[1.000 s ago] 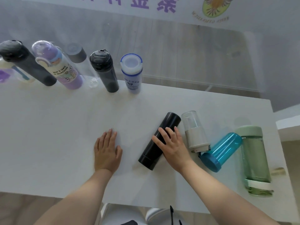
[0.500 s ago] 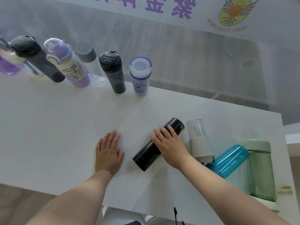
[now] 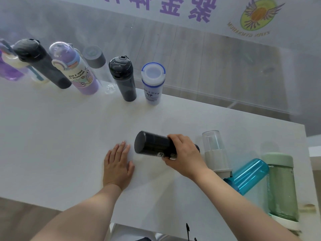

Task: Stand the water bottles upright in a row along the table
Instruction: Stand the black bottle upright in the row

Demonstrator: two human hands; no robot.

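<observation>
My right hand (image 3: 184, 153) grips a black cylindrical bottle (image 3: 152, 145) around its middle, lifted off the white table (image 3: 52, 145) and tilted, its flat end facing me. My left hand (image 3: 118, 164) lies flat on the table just left of it, fingers together, holding nothing. Along the far edge stand several upright bottles: a white one with a blue rim (image 3: 152, 84), a dark grey one (image 3: 124, 79), a clear one with a grey cap (image 3: 97, 65), a purple printed one (image 3: 78, 70) and a black one (image 3: 41, 63). Three bottles lie on their sides at right: clear-and-white (image 3: 215, 152), blue (image 3: 248, 174), pale green (image 3: 280, 186).
At the far left edge stand a purple bottle (image 3: 7, 68) and a cream one (image 3: 15, 61), partly cut off. The table's right edge (image 3: 307, 153) runs close beside the green bottle. Beyond the far edge are a wooden floor and a glass wall.
My right hand closed on the black bottle, lifted it from lying flat and swung it up, its end now pointing toward me. My left hand stayed flat on the table.
</observation>
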